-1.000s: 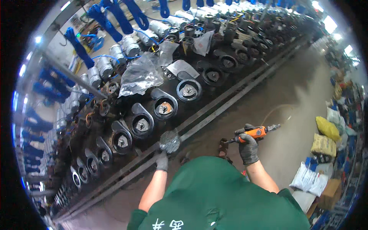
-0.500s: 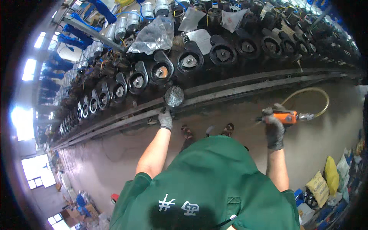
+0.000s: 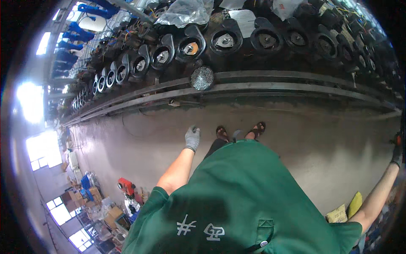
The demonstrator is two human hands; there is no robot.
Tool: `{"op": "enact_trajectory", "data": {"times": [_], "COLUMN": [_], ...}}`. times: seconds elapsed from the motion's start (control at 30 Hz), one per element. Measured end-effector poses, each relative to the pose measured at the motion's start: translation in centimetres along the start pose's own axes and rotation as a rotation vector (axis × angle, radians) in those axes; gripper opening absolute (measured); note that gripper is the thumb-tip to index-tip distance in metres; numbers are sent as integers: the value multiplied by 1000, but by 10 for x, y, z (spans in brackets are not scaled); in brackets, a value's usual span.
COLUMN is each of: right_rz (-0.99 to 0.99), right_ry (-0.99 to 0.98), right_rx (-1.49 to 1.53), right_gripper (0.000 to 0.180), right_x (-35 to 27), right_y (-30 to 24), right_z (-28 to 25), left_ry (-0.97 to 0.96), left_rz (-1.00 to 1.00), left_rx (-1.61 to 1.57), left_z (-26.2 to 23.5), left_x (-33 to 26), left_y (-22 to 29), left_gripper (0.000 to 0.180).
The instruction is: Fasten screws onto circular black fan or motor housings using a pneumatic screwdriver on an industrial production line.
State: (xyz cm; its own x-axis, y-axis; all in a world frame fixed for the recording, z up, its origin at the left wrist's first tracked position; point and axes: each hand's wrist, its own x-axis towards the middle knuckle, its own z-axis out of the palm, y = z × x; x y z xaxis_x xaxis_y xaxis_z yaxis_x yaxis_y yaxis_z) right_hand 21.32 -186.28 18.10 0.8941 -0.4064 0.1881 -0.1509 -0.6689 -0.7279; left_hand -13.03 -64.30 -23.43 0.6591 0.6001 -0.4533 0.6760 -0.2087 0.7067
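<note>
My left hand (image 3: pixel 192 139), in a grey glove, hangs over the floor in front of me with its fingers curled in. Whether anything is inside them is hidden. Far out at the right rim, my gloved right hand (image 3: pixel 396 154) is closed around an orange air screwdriver (image 3: pixel 398 139), of which only a small dark-edged part shows. A round part with a silvery, speckled face (image 3: pixel 202 78) rests at the metal rails, apart from both hands. Behind it stands a row of black snail-shaped housings, one with an orange-brown disc inside (image 3: pixel 190 48).
Two long metal rails (image 3: pixel 270 87) run along the bench front. Clear plastic wrap (image 3: pixel 186 12) and a white paper sheet (image 3: pixel 242 23) lie among the parts. Cardboard boxes (image 3: pixel 113 216) and a red machine (image 3: pixel 126 186) stand at lower left; yellow sacks (image 3: pixel 355 204) lie at lower right.
My left hand has come off the round silvery part and drawn back toward me. The right hand has swung far right with the orange air screwdriver. My view has shifted.
</note>
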Motion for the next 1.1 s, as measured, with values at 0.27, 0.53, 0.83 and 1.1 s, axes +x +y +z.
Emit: {"op": "enact_trajectory", "data": {"times": [0.27, 0.53, 0.83, 1.1], "right_rz": [124, 171, 603, 896], "right_ry": [-211, -238, -420, -209], "right_rx": [485, 728, 1163, 1220], "right_gripper": [25, 24, 25, 33], "right_x": [-6, -149, -419, -472], "right_y": [75, -37, -259, -72], "right_z": [31, 76, 255, 249], "left_ry": [43, -76, -162, -27], "left_rz": [-24, -232, -181, -225], "left_rx": [72, -213, 352, 228], "left_z": [-54, -58, -85, -68], "left_x": [-67, -107, -198, -186], "left_y": [-41, -121, -237, -198], "left_gripper": [38, 44, 47, 49]}}
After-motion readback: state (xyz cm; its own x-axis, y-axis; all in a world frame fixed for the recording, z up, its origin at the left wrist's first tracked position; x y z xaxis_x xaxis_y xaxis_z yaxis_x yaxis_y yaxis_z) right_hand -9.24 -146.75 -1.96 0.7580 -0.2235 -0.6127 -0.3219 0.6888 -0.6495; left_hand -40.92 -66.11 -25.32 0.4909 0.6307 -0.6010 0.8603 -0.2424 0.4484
